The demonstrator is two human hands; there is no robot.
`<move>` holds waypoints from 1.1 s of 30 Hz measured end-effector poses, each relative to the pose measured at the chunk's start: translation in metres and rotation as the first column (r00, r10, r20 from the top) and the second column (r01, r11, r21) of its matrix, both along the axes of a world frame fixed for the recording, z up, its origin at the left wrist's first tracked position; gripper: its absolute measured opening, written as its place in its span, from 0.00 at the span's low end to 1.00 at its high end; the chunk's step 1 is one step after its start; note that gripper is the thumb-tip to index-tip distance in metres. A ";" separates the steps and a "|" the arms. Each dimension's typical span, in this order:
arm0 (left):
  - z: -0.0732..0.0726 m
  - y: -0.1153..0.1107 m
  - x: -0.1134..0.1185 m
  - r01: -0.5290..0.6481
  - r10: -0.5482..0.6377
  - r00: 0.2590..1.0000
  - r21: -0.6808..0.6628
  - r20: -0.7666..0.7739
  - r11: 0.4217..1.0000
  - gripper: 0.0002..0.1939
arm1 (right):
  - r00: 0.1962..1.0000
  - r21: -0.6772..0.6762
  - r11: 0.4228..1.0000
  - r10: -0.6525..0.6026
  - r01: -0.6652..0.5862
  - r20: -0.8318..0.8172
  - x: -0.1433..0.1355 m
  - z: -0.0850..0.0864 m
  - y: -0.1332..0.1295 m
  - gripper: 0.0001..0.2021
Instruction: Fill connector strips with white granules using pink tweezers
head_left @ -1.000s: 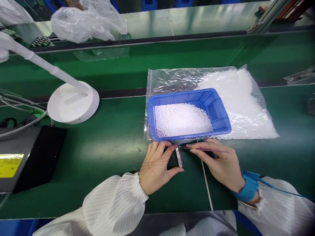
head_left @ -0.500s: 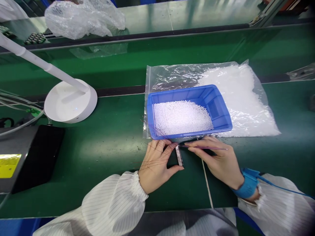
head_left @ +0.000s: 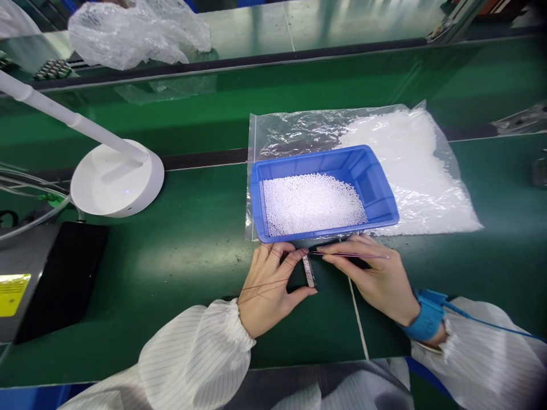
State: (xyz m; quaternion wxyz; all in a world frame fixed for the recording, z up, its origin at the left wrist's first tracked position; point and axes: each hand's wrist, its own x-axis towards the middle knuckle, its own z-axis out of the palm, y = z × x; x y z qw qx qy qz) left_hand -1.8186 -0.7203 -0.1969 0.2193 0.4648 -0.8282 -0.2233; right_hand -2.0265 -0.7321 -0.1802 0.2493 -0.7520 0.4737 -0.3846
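My left hand (head_left: 271, 285) rests on the green bench, its thumb and forefinger closed on the two ends of a small narrow strip (head_left: 308, 271), white on top with a dark speckled side. In my right hand (head_left: 376, 276) a pair of thin pinkish tweezers (head_left: 359, 254) is pinched, their tips at the strip's far end beside my left forefinger. What sits at the tips is too small to make out. Just beyond both hands stands a blue plastic bin (head_left: 325, 160), with many tiny white beads (head_left: 311, 202) on its floor.
Under and behind the bin lies a clear zip bag (head_left: 414, 165) of white material. A white lamp base (head_left: 117, 179) and a black-grey box (head_left: 60, 279) stand at left. A blue wrist strap (head_left: 427, 316) with a cord trails from my right wrist. Crumpled plastic wrap (head_left: 137, 34) sits on the shelf.
The whole view has shifted slightly. Both hands keep nearly the same place, with the strip and tweezers held as before.
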 end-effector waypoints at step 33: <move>0.000 0.001 0.001 -0.009 0.009 1.000 -0.037 0.012 0.999 0.32 | 1.000 -0.026 1.000 0.004 -0.005 -0.019 0.001 0.002 -0.001 0.06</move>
